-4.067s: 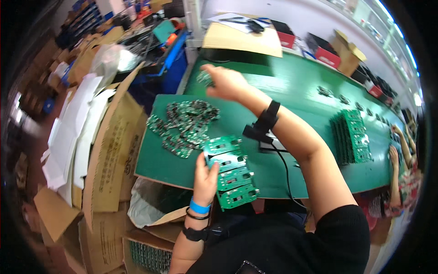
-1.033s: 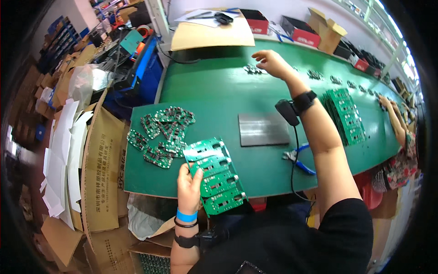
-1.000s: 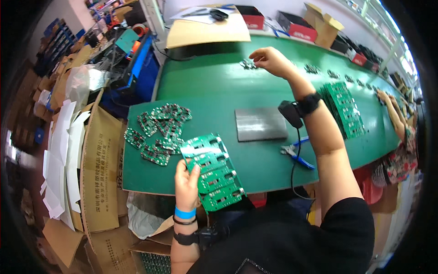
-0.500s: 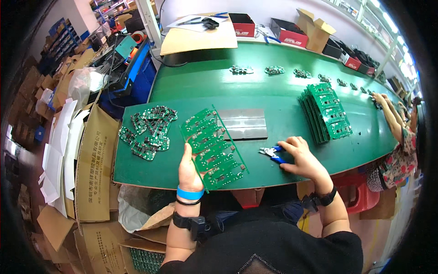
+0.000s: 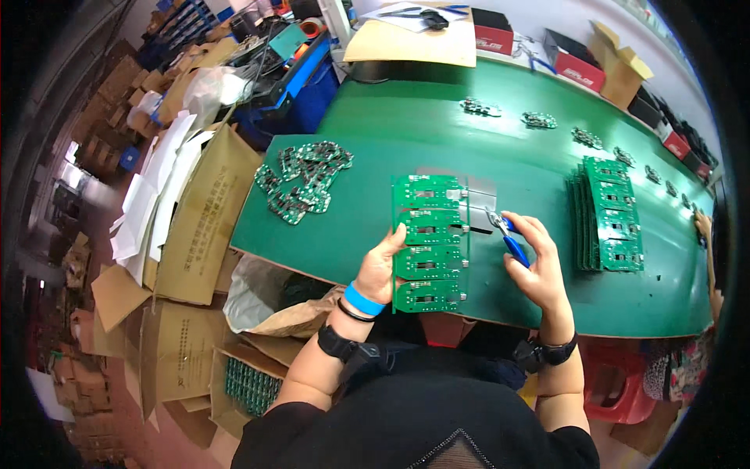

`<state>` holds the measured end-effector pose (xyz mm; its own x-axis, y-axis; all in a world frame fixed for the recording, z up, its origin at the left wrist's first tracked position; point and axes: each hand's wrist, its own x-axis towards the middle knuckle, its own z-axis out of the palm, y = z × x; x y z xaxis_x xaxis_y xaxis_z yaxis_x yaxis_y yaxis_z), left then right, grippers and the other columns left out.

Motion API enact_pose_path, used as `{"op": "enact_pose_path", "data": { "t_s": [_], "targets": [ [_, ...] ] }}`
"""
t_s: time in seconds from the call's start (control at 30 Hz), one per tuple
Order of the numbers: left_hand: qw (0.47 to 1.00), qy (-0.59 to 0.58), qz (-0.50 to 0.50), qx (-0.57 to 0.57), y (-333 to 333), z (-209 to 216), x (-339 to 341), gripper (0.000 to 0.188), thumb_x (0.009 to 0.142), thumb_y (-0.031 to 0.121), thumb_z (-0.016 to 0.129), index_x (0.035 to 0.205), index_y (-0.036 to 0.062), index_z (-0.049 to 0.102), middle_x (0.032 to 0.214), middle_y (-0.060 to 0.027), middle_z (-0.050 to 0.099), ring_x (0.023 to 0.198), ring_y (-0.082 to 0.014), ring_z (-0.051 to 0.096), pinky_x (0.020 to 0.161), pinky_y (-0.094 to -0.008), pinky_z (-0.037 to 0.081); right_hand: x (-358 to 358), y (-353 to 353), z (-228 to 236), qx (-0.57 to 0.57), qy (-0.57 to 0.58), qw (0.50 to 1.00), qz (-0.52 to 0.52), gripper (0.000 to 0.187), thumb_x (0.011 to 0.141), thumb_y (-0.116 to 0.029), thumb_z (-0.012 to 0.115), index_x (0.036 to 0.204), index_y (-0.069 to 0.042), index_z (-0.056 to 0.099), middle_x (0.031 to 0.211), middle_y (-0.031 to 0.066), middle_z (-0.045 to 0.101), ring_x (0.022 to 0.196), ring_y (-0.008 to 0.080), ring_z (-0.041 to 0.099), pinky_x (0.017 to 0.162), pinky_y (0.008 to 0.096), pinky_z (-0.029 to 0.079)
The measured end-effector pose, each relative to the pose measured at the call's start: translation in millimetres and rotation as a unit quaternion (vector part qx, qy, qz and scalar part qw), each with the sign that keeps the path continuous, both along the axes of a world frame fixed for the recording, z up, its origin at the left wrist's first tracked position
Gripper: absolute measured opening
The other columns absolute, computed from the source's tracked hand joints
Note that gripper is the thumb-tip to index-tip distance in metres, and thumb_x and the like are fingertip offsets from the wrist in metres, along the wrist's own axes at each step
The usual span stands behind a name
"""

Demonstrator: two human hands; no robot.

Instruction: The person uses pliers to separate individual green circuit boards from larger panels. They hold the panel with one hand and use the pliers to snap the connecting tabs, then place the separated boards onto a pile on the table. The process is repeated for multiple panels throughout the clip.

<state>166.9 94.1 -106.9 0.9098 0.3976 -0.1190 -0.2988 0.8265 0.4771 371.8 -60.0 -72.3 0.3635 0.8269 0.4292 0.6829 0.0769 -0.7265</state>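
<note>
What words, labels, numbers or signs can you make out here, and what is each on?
I don't copy printed text, but it stands here:
Brown cardboard panel, left: rows of dark print.
Lower cardboard panel: dark print, too small to read.
Red-and-black box, at back: pale lettering, blurred.
Green circuit-board panel, left hand: any marks too small to read.
Blue-handled cutters, right hand: no text readable.
</note>
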Motion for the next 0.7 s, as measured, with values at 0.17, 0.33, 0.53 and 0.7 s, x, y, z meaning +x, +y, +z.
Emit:
{"op": "enact_pose_path", "data": {
  "t_s": [0.17,0.33,0.53,0.7],
  "targets": [
    [0.993,0.021,0.033,0.112,-9.9,8.8,-1.1,0.043,0.098,0.026,0.036,0.137,0.0118,0.028,0.126,-0.0114,0.048,0.108,-0.0247,0.055,0.088,-0.0395,0.05,-13.8,12.0,8.3,-0.055,-0.213,0.975,-0.042,0.056,0.061,-0.018,0.063,0.115,-0.008,0.056,0.102,0.0096,0.055,0.096,0.0279,0.05,0.086,0.0396,0.037],
    [0.987,0.055,0.045,0.144,-17.7,20.7,-4.0,0.039,0.099,0.023,0.033,0.137,0.0126,0.029,0.127,-0.011,0.047,0.111,-0.0229,0.053,0.089,-0.0385,0.049,-26.9,23.3,23.3,-0.045,-0.28,0.956,-0.07,0.056,0.061,-0.02,0.066,0.116,-0.009,0.055,0.104,0.008,0.054,0.097,0.0263,0.049,0.086,0.0404,0.035],
    [0.983,0.067,0.049,0.163,-22.3,26.7,-2.7,0.039,0.099,0.024,0.034,0.136,0.0119,0.031,0.125,-0.0098,0.048,0.109,-0.0211,0.054,0.089,-0.0367,0.049,-30.3,24.4,34.4,-0.048,-0.327,0.941,-0.074,0.059,0.06,-0.02,0.07,0.116,-0.01,0.055,0.104,0.0066,0.054,0.098,0.0255,0.049,0.086,0.0403,0.034],
    [0.98,0.064,0.044,0.184,-22.9,26.9,-3.7,0.039,0.099,0.024,0.035,0.135,0.0112,0.032,0.123,-0.0089,0.049,0.108,-0.0189,0.054,0.089,-0.0347,0.049,-31.4,20.7,41.5,-0.062,-0.35,0.931,-0.084,0.058,0.06,-0.02,0.069,0.116,-0.011,0.055,0.104,0.0065,0.054,0.097,0.025,0.049,0.084,0.0403,0.034]
  ]
}}
